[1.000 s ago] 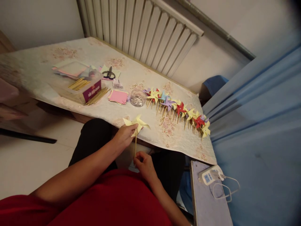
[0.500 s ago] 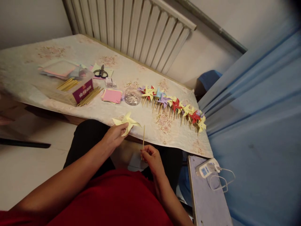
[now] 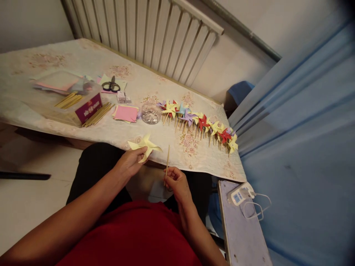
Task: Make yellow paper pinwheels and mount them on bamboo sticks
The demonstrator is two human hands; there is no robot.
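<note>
My left hand (image 3: 133,161) pinches a pale yellow paper pinwheel (image 3: 146,143) by its lower side, thumb on top, above the front edge of the table. To the right of it, my right hand (image 3: 175,180) grips a thin wooden stick (image 3: 168,157) near its lower end; the stick points up and stands apart from the pinwheel. Several finished pinwheels (image 3: 203,121) in yellow, red, purple and blue lie in a row on sticks at the right of the table. A clear round dish (image 3: 151,113) of small shiny pieces sits beyond my hands.
A pink paper stack (image 3: 125,113), small boxes (image 3: 123,97) and black scissors (image 3: 111,85) lie left of the dish. A clear plastic box (image 3: 66,114) holds sticks, with more sticks (image 3: 99,115) beside it. On the right, a power strip (image 3: 240,194) rests on a bench (image 3: 244,236).
The whole view has shifted slightly, with the table items now farther left. Both hands keep their holds on the pinwheel and the stick, which stay apart.
</note>
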